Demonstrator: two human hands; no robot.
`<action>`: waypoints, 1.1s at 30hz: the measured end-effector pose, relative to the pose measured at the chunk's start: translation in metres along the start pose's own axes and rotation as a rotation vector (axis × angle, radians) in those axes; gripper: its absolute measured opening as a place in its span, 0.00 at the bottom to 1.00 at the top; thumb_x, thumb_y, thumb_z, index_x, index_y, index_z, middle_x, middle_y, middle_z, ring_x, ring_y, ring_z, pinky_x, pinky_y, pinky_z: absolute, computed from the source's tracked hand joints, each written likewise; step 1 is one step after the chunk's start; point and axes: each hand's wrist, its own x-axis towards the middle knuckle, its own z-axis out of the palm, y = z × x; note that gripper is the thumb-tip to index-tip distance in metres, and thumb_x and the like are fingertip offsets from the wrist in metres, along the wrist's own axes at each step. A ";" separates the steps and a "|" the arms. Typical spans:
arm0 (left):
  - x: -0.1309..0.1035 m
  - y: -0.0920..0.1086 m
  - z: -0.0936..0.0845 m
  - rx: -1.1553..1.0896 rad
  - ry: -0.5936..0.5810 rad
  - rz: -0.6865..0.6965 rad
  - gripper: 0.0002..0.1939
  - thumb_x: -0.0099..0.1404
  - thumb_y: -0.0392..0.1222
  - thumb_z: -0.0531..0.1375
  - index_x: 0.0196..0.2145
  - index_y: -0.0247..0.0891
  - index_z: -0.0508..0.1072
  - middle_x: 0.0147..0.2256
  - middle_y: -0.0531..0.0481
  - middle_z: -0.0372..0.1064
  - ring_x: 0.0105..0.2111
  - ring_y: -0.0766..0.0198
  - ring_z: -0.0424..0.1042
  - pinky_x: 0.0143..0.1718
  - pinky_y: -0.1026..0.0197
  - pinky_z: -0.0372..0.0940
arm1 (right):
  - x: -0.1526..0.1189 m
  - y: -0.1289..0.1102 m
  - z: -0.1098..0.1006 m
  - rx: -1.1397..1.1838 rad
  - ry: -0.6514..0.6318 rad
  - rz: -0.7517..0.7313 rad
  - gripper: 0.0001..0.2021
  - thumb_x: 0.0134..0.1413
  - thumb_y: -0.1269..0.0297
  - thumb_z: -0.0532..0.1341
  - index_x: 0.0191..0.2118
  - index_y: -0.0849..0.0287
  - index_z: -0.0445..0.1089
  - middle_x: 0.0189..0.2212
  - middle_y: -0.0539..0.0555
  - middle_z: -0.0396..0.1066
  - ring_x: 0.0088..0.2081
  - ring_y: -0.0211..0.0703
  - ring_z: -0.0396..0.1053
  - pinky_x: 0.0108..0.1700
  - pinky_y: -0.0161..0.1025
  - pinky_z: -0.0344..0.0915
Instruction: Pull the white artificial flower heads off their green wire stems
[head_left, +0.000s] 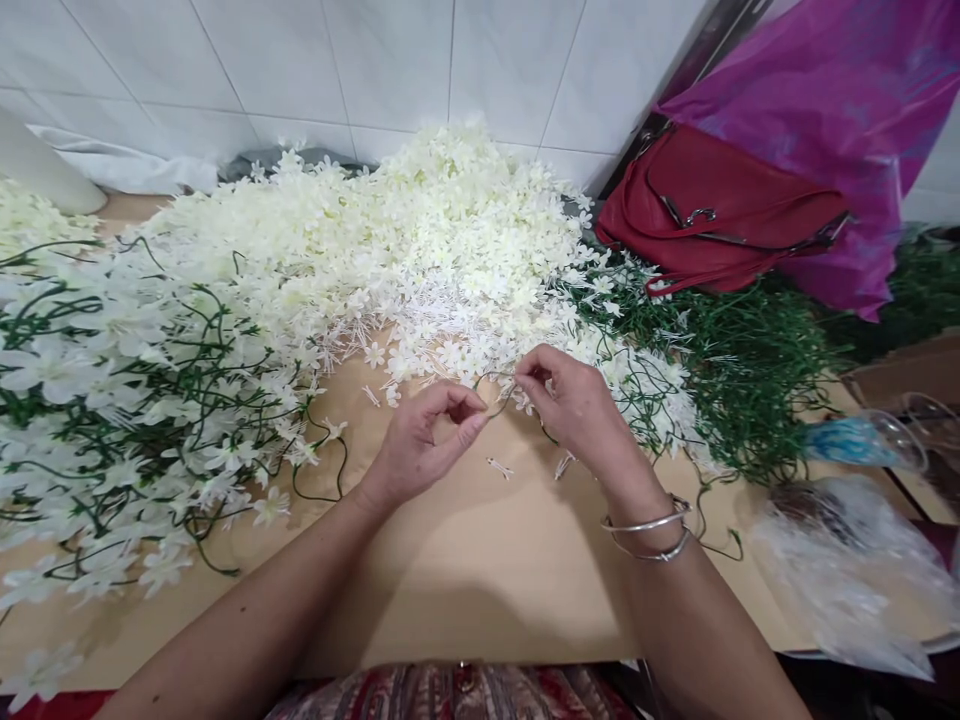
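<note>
Between my hands a thin dark green artificial flower stem [504, 402] curves over the table. My left hand [427, 437] pinches one end of it between thumb and fingertips. The fingers of my right hand [568, 398] are closed on another part of the stem, a little higher and to the right. Just beyond both hands lies a large heap of white artificial flower heads [465, 220]. Small white stamen pieces [499, 467] rest on the table [465, 570] below my hands. What my fingertips cover is hidden.
Assembled white flowers on green stems [150, 400] are piled at the left. Loose green stems [757, 360] lie to the right, under a red handbag [720, 205] and a purple plastic bag [840, 100]. Clear plastic bags [855, 560] sit at the right edge. A tiled wall [397, 60] stands behind.
</note>
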 end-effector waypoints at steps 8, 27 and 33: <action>-0.003 -0.007 0.007 0.341 -0.478 0.234 0.06 0.71 0.43 0.64 0.39 0.39 0.80 0.41 0.45 0.77 0.42 0.58 0.74 0.45 0.57 0.66 | 0.005 0.013 0.004 0.388 0.331 0.126 0.05 0.60 0.64 0.64 0.40 0.55 0.69 0.33 0.50 0.71 0.32 0.40 0.68 0.36 0.39 0.64; -0.001 -0.014 -0.005 0.505 0.194 0.073 0.05 0.74 0.37 0.58 0.39 0.41 0.73 0.35 0.50 0.71 0.33 0.63 0.70 0.38 0.62 0.65 | -0.001 0.003 0.004 0.196 -0.296 -0.109 0.06 0.61 0.70 0.62 0.34 0.55 0.75 0.31 0.49 0.74 0.33 0.40 0.69 0.38 0.39 0.63; 0.000 -0.013 -0.002 0.500 0.139 0.120 0.04 0.72 0.36 0.59 0.39 0.40 0.73 0.33 0.51 0.70 0.31 0.64 0.68 0.35 0.62 0.65 | -0.001 -0.003 0.010 0.078 -0.180 -0.148 0.07 0.63 0.72 0.61 0.34 0.55 0.73 0.34 0.51 0.74 0.36 0.43 0.71 0.41 0.41 0.64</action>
